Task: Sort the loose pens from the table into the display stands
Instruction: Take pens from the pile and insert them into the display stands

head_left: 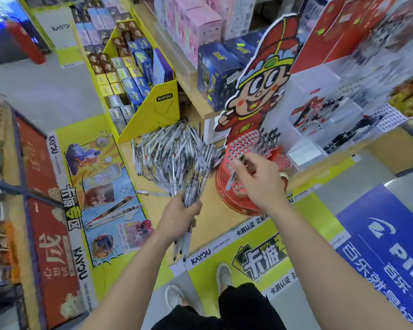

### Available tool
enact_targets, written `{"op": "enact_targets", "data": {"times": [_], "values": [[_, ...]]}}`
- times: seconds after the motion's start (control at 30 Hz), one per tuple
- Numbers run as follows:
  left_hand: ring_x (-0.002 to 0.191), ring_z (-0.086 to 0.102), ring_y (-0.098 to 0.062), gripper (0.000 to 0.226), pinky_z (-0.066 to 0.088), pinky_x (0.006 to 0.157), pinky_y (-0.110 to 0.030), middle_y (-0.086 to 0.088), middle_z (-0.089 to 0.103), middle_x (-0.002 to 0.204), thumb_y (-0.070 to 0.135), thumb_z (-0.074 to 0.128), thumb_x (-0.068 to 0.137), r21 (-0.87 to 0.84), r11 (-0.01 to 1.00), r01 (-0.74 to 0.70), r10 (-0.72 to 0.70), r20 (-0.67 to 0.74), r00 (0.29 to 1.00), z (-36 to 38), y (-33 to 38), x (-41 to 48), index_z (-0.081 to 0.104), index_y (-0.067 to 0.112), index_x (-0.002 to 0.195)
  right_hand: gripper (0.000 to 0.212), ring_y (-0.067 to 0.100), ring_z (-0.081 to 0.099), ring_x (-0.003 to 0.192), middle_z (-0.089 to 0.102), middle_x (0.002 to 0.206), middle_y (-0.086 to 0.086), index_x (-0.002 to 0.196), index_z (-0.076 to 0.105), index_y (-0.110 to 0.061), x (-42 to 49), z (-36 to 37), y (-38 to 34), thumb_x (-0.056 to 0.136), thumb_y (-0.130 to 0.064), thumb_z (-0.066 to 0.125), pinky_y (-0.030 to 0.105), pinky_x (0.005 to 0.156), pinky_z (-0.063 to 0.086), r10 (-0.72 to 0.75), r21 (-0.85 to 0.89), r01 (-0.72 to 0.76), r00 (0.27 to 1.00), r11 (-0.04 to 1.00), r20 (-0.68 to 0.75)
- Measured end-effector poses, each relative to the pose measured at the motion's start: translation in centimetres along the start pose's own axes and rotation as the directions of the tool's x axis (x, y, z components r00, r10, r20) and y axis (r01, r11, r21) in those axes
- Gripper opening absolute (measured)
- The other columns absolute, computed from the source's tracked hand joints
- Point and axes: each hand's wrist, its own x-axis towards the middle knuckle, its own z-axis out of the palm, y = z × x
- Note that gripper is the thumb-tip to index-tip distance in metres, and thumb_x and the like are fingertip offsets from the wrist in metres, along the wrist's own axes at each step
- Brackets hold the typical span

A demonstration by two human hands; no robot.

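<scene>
1. While the left hand (180, 217) is curled tight round a bundle of pens (191, 191), the right hand (260, 179) pinches a single pen (233, 177) between thumb and fingertips, with its other fingers loosely bent.
2. Bundle: slim plastic barrels, white with dark print. The lower ends stick out below the fist toward the table edge and the upper ends fan out above it.
3. Single pen: pale barrel, tilted, with its lower end over the front tier of the pen display stand (230, 197). I cannot tell whether it touches a hole, because of motion blur.
4. Stand: red, round and stepped in tiers, with rows of round holes through its top faces. A flat die-cut cartoon figure (262, 86) in a red hat rises at its back.
5. Dark pens (268, 139) stand upright in holes of the upper tier, just beyond the right hand.
6. Loose pens (174, 148): a large heap lying crisscross on the light wooden table (215, 225), left of the stand and in front of a yellow cardboard KAYOU box (153, 110). A few strays lie apart along the heap's left edge.
7. Clear acrylic case (320, 110): right of the stand, boxy with smooth walls. Its contents are blurred.
</scene>
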Motion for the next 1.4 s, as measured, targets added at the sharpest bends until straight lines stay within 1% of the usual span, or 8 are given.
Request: {"op": "enact_targets", "data": {"times": [0.17,0.33,0.5,0.7,0.8,0.87,1.07,1.4], "values": [[0.048,0.054,-0.013,0.029,0.039,0.047,-0.024,-0.012,0.068,0.074,0.03,0.062,0.1,0.024,0.999,-0.022,0.022,-0.006,1.0,2.2,4.1,1.4,0.045,0.016,0.119,0.014,0.009,0.068,0.074,0.071,0.076,-0.009,0.089,0.07,-0.025,2.2,-6.5,0.6,0.099,-0.031,0.062,0.039,0.075,0.055,0.003,0.104,0.01,0.993,0.995,-0.119],[0.04,0.046,-0.01,0.023,0.036,0.042,-0.023,-0.01,0.062,0.062,0.031,0.062,0.1,0.029,0.998,-0.056,0.059,-0.083,0.995,6.0,7.9,2.9,0.053,0.011,0.097,0.013,0.014,0.072,0.076,0.071,0.079,-0.009,0.085,0.066,-0.046,6.1,-11.8,3.5,0.096,-0.04,0.064,0.048,0.074,0.058,-0.049,0.199,0.083,0.984,0.977,-0.17],[0.041,0.044,-0.014,0.061,0.032,0.038,-0.023,-0.027,0.065,0.071,0.038,0.061,0.099,-0.021,0.999,0.047,-0.051,-0.28,0.959,9.6,9.9,5.1,0.042,-0.002,0.141,0.014,0.011,0.071,0.072,0.072,0.075,-0.013,0.083,0.066,-0.044,11.6,-14.9,6.7,0.096,-0.045,0.059,0.048,0.074,0.058,-0.136,0.276,0.189,0.971,0.943,-0.198],[0.037,0.046,-0.008,0.065,0.034,0.037,-0.022,-0.001,0.061,0.048,0.031,0.061,0.101,-0.114,0.987,0.115,-0.153,-0.418,0.895,12.8,11.1,6.0,0.033,-0.007,0.145,0.026,0.011,0.068,0.079,0.071,0.086,-0.007,0.1,0.072,-0.023,16.5,-11.7,9.8,0.102,-0.042,0.055,0.041,0.074,0.055,-0.291,0.223,0.265,0.952,0.938,0.097],[0.037,0.044,-0.009,0.024,0.033,0.039,-0.023,-0.002,0.061,0.056,0.027,0.06,0.102,-0.127,0.989,0.08,-0.129,-0.439,0.889,13.9,11.7,5.7,0.049,0.027,0.123,0.028,0.013,0.065,0.078,0.072,0.085,-0.003,0.098,0.072,-0.018,17.1,-10.0,11.9,0.102,-0.04,0.055,0.04,0.075,0.052,-0.315,0.175,0.283,0.929,0.943,0.196],[0.039,0.045,-0.008,0.028,0.033,0.039,-0.022,-0.008,0.061,0.064,0.023,0.059,0.103,-0.156,0.986,0.061,-0.126,-0.448,0.885,14.6,12.0,5.8,0.037,0.037,0.111,0.027,0.01,0.063,0.077,0.071,0.083,-0.004,0.095,0.072,-0.021,17.4,-9.3,13.1,0.101,-0.042,0.055,0.037,0.073,0.051,-0.303,0.174,0.267,0.926,0.948,0.226],[0.035,0.043,-0.007,0.052,0.033,0.038,-0.019,-0.008,0.063,0.057,0.029,0.061,0.101,-0.189,0.968,0.166,-0.239,-0.484,0.842,15.6,11.4,7.0,0.044,-0.004,0.137,0.028,-0.001,0.059,0.077,0.066,0.081,-0.014,0.098,0.072,-0.024,18.0,-8.4,14.5,0.102,-0.045,0.054,0.012,0.065,0.037,-0.298,0.097,0.281,0.91,0.955,0.29],[0.041,0.045,-0.011,0.025,0.036,0.041,-0.022,-0.003,0.063,0.054,0.03,0.061,0.101,-0.173,0.97,0.169,-0.231,-0.463,0.856,15.4,10.9,7.1,0.054,0.007,0.108,0.032,0.002,0.058,0.073,0.062,0.067,-0.01,0.083,0.068,-0.02,18.5,-8.0,14.2,0.102,-0.042,0.054,0.012,0.058,0.036,-0.323,0.1,0.307,0.901,0.946,0.29]]}}
